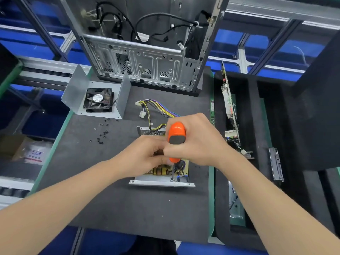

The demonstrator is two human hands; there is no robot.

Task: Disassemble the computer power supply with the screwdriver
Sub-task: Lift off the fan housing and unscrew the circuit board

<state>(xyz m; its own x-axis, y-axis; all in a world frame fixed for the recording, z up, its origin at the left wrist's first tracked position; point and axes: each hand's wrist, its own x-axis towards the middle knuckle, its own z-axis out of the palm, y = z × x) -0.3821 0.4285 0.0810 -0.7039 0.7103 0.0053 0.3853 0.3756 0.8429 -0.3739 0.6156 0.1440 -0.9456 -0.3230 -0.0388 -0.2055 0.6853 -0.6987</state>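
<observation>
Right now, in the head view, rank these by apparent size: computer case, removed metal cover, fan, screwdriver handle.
1. computer case
2. metal cover
3. fan and screwdriver handle: unranked, since the handle is nearer the camera and partly hidden in the right hand.

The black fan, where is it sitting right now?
In the head view, the fan lies at the far left of the mat, inside the bent grey metal cover, with loose black screws scattered just nearer the person.
</observation>
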